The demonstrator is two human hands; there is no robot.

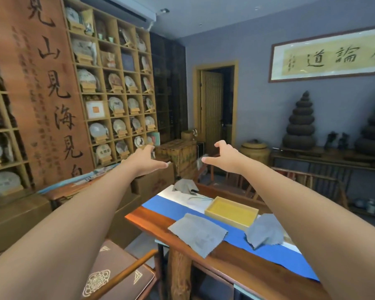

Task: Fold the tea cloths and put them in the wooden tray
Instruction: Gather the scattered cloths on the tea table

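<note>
both bare arms stretch straight out ahead at about the same height, raised well above the worktop, forearms nearly parallel and converging a little toward the far end of the room. the left hand is turned with its thumb pointing inward to the right and its fingers curved upward, so thumb and fingers form an open c shape. the right hand mirrors it, thumb pointing left toward the other thumb, fingers hooked over at the top. the two thumbs are apart, with a clear gap between them. both hands are released and grasp nothing.

below the arms, the wooden worktop carries a blue runner along its length. a flat grey tea cloth lies spread on the near edge, partly on the runner and partly over the bare wood. a second grey cloth, rumpled, lies to its right on the runner, partly hidden by the right forearm. the wooden tray, shallow with a yellow floor, sits just behind these two cloths, and nothing lies in it. a third grey cloth is crumpled in a heap at the far end of the worktop, well apart from the tray.
</note>
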